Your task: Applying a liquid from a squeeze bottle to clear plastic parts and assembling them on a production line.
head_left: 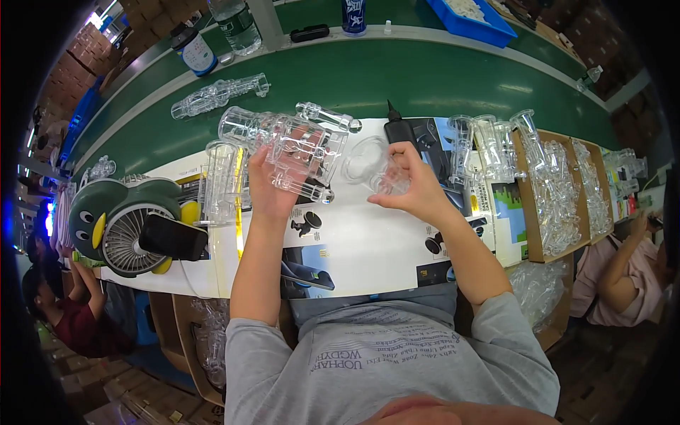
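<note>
Over a white sheet (361, 244), open between cluttered edges, hands (270, 188) (418, 185) hold clear pieces (294, 145) (363, 161).

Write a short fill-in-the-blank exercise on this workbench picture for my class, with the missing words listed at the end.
1. The left hand holds a larger clear vessel than the ____ hand does.
2. The black phone partly covers the round grille of a ____.
3. The tray of small white pieces is coloured ____.
4. The pointed-tip bottle is coloured ____.

Missing words: right; fan; blue; black.
</note>
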Motion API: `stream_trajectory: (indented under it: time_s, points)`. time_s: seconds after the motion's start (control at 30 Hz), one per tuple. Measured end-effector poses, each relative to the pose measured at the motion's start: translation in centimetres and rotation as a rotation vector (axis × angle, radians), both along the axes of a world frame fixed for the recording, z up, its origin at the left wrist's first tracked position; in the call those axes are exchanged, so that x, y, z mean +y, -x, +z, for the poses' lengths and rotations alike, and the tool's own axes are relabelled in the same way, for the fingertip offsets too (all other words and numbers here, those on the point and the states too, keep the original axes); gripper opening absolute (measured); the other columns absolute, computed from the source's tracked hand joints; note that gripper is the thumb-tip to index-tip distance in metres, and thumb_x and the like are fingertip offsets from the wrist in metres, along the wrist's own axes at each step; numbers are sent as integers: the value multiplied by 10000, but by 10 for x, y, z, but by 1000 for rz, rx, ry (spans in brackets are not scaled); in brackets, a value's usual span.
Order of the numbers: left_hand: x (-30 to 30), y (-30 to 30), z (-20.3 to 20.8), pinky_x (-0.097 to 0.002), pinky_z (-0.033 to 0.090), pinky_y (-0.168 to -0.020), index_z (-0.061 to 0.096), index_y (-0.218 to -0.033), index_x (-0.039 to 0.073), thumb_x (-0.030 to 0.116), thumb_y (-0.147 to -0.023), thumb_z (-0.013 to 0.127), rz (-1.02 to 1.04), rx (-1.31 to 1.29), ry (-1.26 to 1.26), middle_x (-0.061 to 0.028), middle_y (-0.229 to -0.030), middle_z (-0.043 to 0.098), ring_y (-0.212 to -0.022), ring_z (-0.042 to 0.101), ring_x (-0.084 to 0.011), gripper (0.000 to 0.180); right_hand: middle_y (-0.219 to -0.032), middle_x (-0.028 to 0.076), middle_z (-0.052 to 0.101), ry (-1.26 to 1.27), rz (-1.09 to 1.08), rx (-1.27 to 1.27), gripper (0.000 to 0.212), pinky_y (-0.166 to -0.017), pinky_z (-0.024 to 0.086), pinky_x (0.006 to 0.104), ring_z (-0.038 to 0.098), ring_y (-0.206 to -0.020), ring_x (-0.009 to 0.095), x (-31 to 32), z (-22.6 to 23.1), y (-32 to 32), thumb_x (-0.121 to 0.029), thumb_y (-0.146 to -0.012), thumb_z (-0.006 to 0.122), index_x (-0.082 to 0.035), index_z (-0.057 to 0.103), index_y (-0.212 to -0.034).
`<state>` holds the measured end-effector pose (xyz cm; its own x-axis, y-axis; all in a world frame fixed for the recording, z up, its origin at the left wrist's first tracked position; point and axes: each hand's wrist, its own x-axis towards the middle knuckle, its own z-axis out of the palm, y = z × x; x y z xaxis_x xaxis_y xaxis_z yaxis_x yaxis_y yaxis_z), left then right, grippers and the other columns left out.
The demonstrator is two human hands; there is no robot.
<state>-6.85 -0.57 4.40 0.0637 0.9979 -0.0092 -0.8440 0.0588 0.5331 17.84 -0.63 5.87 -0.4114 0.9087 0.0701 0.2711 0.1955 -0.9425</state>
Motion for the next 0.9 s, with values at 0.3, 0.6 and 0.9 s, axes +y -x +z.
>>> stream_trajectory:
  time_s: [0.3,0.6,0.9]
  points:
    - [-3,3,3,-582,363,-958,295,-1327,220,350,-831,537,57,12,-71,-159,-1289,425,-1201,407,-401,567,-891,78,635,-299,-44,-205,577,-728,460,263,598,-758,157,-5,-5,6,-215,-640,777,-59,514,-1129]
    - [-5,-1,4,-568,359,-970,388,-1291,194,328,-801,584,3,74,-129,-169,-1323,403,-1204,413,-358,545,-871,81,633,-197,-25,-181,548,-656,457,242,579,-613,109,-6,-6,8,-212,-641,777,-43,560,-1115]
    - [-8,-3,7,-556,344,-988,377,-1304,159,325,-803,570,-22,116,-142,-185,-1346,381,-1209,410,-349,562,-861,80,634,-192,-19,-192,540,-663,457,246,582,-621,113,-6,-6,9,-217,-638,778,-43,571,-1105]
